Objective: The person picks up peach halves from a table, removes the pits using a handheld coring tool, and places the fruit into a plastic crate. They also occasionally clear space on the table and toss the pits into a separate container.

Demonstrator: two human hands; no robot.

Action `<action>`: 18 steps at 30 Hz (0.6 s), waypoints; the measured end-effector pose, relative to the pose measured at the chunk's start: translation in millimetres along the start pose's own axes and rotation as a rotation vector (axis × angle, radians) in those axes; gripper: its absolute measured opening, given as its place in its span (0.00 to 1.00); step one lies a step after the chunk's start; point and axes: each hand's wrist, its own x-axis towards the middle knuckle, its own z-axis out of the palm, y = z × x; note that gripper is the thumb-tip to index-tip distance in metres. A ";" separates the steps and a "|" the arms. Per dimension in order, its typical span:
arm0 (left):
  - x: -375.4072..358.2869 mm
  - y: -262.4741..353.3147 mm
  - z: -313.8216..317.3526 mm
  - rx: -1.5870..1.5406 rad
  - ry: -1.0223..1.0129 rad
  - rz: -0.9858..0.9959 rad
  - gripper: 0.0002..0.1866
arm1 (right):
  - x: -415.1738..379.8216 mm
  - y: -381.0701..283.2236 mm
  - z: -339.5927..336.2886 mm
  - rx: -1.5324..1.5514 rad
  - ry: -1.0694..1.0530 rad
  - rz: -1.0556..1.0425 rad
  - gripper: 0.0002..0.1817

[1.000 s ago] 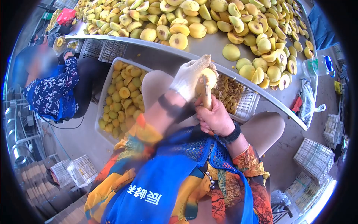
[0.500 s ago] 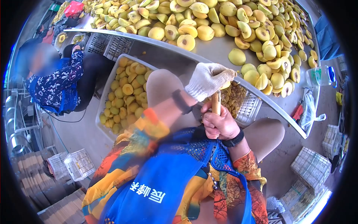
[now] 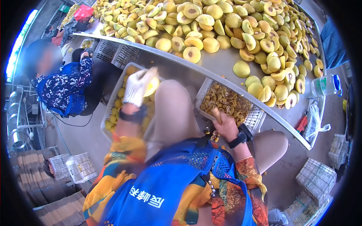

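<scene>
My left hand (image 3: pixel 136 84), in a white knit glove, is closed around a yellow peach half (image 3: pixel 152 86) above a white tub of peaches. My right hand (image 3: pixel 227 127), bare with a dark band at the wrist, is wrapped round a light wooden handle (image 3: pixel 216 113); the tool's working end cannot be made out. That hand is over the near edge of a white basket (image 3: pixel 257 117) filled with brown-yellow scraps (image 3: pixel 222 98). Many halved peaches (image 3: pixel 211 44) lie heaped on the metal table beyond.
The metal table's edge (image 3: pixel 181 60) runs across in front of my knees. A co-worker (image 3: pixel 66 86) in a blue vest sits to the left. A plastic jar (image 3: pixel 325 86) and a clear bag (image 3: pixel 312 122) are at the right, with crates (image 3: pixel 316 177) below.
My left hand has moved left and away from my right hand, from beside the table edge to over the tub, carrying the peach half. My right hand has lowered slightly, still gripping the wooden handle.
</scene>
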 end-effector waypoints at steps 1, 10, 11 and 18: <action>3.4 -12.7 -23.7 0.473 -0.055 -0.077 0.19 | -1.4 1.0 0.6 -0.152 -0.014 0.017 0.12; 47.3 16.2 61.1 0.835 0.077 0.517 0.35 | 4.2 6.2 15.8 -0.312 0.041 -0.142 0.16; 59.1 28.9 82.3 0.845 0.008 0.469 0.38 | 4.1 6.9 14.4 -0.305 0.046 -0.144 0.16; 96.9 34.2 149.9 1.009 -0.144 0.355 0.37 | -8.3 0.5 5.7 -0.328 0.057 -0.176 0.17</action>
